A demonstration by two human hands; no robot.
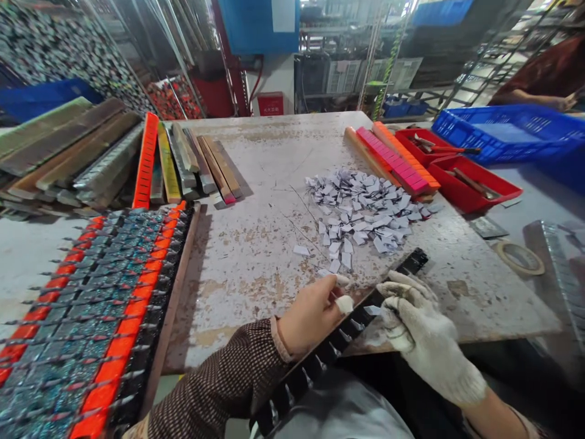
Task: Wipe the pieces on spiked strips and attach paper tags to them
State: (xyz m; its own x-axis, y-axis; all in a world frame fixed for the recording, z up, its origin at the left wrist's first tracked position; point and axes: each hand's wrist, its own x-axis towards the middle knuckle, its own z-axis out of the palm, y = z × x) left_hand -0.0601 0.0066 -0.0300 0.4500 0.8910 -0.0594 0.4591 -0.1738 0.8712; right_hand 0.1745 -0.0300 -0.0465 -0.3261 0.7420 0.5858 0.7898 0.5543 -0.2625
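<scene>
A long black strip of clipped-together pieces [365, 308] lies slanted across the table's near edge and onto my lap. My left hand [311, 316], bare with taped fingertips, rests on the strip and pinches a small white paper slip. My right hand [423, 335], in a white cotton glove, is curled round the strip's upper side. A heap of small white paper slips [361, 213] lies just beyond both hands.
On the worn grey table [256, 256] stand stacked strips, orange and dark, at near left [91, 329] and bundles at far left [183, 161]. Pink and orange strips [393, 161], red trays [461, 183], a blue crate [512, 131] and a tape roll [521, 257] are at right. Another person's arm [543, 79] shows far right.
</scene>
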